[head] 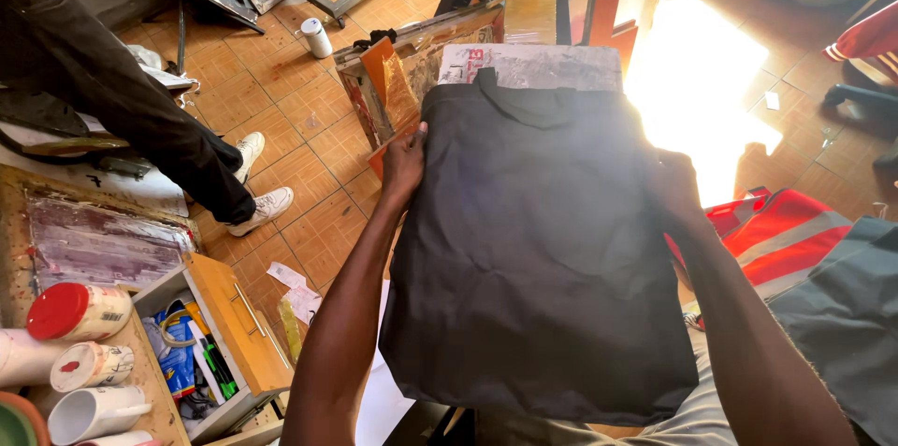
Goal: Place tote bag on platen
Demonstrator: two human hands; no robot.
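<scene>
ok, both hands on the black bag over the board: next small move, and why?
Probably ease the bag a little further up the board. The left hand and right hand grip its two side edges, and the board's pale top end shows above the bag's opening and handle, so the bag looks only partly seated.

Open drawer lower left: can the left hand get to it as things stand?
Probably yes. The open drawer sits just beside the left forearm, with nothing standing between them. But the left hand is pressed on the edge of the black tote bag, so it would have to let go first.
</scene>
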